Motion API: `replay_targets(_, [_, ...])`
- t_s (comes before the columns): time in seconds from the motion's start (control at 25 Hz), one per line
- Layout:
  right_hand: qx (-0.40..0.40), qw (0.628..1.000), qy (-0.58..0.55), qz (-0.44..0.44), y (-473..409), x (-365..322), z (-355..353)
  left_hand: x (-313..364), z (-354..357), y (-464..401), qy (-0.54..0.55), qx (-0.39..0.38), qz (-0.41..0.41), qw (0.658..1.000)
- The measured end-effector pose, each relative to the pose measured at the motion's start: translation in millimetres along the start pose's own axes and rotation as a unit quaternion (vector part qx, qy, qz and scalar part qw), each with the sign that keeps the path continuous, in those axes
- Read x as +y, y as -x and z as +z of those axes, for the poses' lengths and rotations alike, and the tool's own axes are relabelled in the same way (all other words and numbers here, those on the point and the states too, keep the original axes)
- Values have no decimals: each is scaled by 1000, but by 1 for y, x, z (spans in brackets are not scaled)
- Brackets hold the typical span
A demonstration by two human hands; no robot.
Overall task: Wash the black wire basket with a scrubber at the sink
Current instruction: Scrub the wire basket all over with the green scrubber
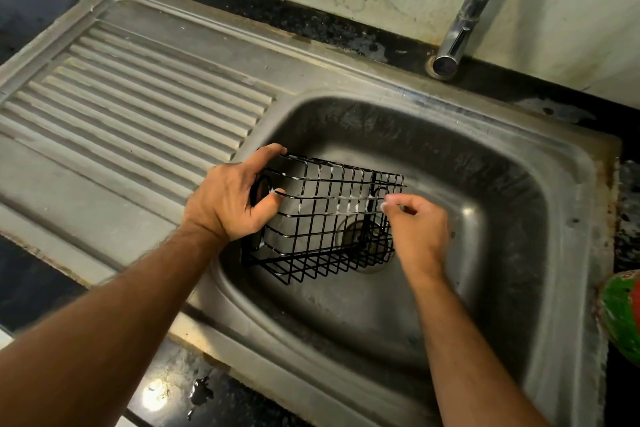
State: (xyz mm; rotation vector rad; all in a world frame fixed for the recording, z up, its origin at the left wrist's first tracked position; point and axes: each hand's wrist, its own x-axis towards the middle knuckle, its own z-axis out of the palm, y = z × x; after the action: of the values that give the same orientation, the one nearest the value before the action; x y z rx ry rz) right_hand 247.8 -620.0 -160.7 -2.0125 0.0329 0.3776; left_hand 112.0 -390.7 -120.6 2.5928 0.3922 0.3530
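The black wire basket is held tilted over the steel sink bowl, above the drain. White foam clings to several of its upper wires. My left hand grips the basket's left end, fingers over the top rim and thumb hooked on a wire. My right hand is at the basket's right end with curled, foamy fingers against the wires. A small grey bit of the scrubber shows between those fingers; the rest is hidden in the hand.
A ribbed steel drainboard lies left of the bowl. The chrome tap stands at the back right; no water runs from it. A green and red object sits at the right edge. Black counter runs along the front.
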Motion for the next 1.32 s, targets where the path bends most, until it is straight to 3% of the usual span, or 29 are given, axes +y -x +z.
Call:
replay_targets(0.2, [-32,998,6,-62,30,-7,6,1,0,0,-1,-2,-1,1000])
replay_targets(0.52, [20,993,117,-20,-25,25,-5,2,1,1,-10,9,1,1000])
replay_targets(0.92, [37,991,105,79,-20,28,-5,2,2,1,-16,11,4,1000])
replay_targets(1.16, [-81,988,106,-73,77,-32,17,2,1,1,-9,13,4,1000])
replay_targets(1.24, [-95,977,121,-150,92,-34,21,2,2,1,-10,14,4,1000])
replay_targets(1.32, [-82,974,143,-153,81,-22,15,2,2,1,-14,14,6,1000])
